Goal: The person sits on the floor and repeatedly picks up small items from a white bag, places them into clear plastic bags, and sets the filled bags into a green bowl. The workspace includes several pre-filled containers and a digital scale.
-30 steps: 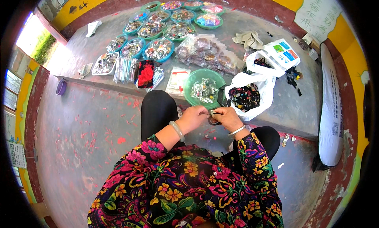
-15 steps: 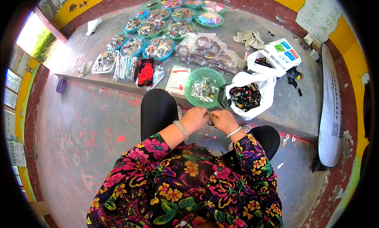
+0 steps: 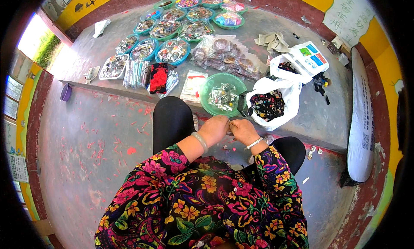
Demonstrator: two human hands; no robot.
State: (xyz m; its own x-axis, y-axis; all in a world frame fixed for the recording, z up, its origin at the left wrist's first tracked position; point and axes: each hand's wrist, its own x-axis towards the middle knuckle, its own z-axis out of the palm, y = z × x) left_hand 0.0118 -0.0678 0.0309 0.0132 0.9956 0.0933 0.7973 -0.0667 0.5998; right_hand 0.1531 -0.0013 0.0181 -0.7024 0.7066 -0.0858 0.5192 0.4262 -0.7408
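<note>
Small item pinched between both hands, too tiny to tell apart; held just above the knees, near the front edge of the raised concrete ledge (image 3: 302, 132). Left hand (image 3: 214, 129) curled shut, fingertips meeting those of right hand (image 3: 244, 131); both closed on the small piece, thumbs and forefingers pressed together. Pale bangle on left wrist, thin white band on right.

Just beyond the hands: one green bowl (image 3: 222, 95) holding clear little packets, touching the ledge's edge. Beside it to the right, one white plastic bag (image 3: 288, 103), mouth open, filled with dark mixed trinkets. One second white bag (image 3: 308, 59) with coloured print behind it.

Farther back: heap of clear packets (image 3: 226, 56) with brownish contents; one flat packet (image 3: 193, 85) with red marking; one red-and-black card (image 3: 158, 77). About eleven teal and green dishes (image 3: 173, 51) in rows, plus one white tray (image 3: 113, 66). One purple cup (image 3: 65, 92) on lower floor at left. One long white sack (image 3: 361, 119) lying at right.
</note>
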